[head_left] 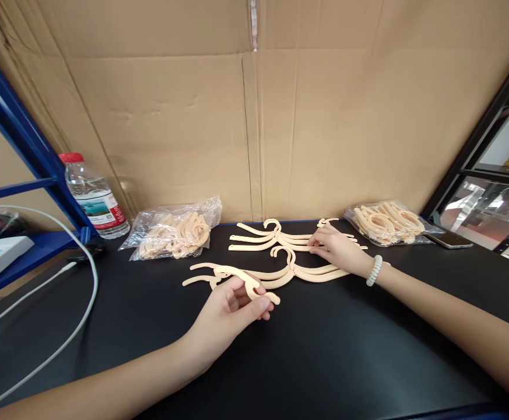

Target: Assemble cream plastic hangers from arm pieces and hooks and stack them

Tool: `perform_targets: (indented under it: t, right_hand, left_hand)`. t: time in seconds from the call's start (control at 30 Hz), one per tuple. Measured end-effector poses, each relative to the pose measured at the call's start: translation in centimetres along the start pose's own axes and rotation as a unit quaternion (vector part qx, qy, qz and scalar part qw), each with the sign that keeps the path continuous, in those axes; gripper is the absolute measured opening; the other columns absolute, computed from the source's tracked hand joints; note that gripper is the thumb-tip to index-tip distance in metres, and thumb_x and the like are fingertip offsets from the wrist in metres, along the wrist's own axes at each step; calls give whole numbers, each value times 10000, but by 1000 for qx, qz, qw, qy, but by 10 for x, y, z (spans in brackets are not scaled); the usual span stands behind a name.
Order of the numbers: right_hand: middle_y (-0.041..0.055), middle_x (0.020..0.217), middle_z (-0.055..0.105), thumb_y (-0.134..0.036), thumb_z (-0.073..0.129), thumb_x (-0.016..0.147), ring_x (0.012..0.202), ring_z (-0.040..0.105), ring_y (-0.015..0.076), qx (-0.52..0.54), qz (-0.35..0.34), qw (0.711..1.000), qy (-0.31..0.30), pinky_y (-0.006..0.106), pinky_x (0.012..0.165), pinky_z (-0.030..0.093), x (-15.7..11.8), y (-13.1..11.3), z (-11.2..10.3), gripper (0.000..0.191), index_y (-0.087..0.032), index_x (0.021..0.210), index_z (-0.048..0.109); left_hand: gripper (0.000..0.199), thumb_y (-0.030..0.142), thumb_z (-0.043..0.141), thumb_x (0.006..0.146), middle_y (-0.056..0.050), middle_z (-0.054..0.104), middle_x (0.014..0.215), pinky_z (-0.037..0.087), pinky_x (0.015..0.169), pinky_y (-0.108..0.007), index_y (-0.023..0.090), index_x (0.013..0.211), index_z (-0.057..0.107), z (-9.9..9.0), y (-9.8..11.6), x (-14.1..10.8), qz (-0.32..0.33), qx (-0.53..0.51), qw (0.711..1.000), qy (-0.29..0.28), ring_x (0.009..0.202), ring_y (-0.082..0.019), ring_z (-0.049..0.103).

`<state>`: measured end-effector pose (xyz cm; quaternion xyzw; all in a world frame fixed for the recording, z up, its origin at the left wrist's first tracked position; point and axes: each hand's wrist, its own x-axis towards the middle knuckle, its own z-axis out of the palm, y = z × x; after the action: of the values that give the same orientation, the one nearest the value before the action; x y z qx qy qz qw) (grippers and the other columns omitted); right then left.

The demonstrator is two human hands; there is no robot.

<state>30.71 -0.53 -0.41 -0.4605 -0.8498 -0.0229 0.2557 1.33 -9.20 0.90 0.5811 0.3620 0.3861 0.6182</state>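
My left hand is closed on a beige folding-hanger piece, a curved arm held above the table. Just behind it lie beige plastic hangers with their arms spread and hooks pointing away from me; the left hand partly covers them. Farther back is another group of spread hangers, stacked side by side. My right hand, with a pale beaded band at its wrist, reaches down onto the right arms of that back group, fingers closed at a hanger arm. Behind its knuckles a small hook end shows.
Clear bags of beige hanger parts lie at the back left and back right. A phone rests beside the right bag. At left stand a water bottle and a blue rack; a white cable loops over the black table.
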Motion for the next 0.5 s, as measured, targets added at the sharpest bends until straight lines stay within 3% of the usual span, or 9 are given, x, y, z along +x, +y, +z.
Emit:
perform_targets:
  t: [0.17, 0.37, 0.5]
  right_hand:
    - [68, 841, 632, -201, 556, 859, 855, 576, 243, 17, 9, 1000, 17, 377, 761, 487, 0, -5, -3, 56, -205, 804, 568]
    - [31, 782, 650, -282, 483, 912, 699, 614, 198, 42, 40, 997, 41, 321, 642, 476, -1, -13, -19, 110, -216, 839, 534]
    - [32, 777, 646, -337, 492, 922, 705, 628, 210, 51, 51, 995, 64, 330, 640, 487, 2, -13, -32, 134, -223, 852, 505]
  left_hand:
    - [240, 318, 765, 767, -4, 628, 833, 501, 723, -267, 171, 764, 574, 2, 2, -2, 15, 2, 1000, 9, 744, -131, 603]
    - [251, 344, 778, 740, -19, 630, 841, 493, 715, -280, 172, 760, 596, 3, 4, -3, 15, 4, 1000, 26, 734, -142, 589]
    - [244, 344, 776, 742, -15, 620, 831, 479, 706, -272, 171, 766, 605, 2, 3, -5, 16, 9, 999, 35, 716, -133, 569]
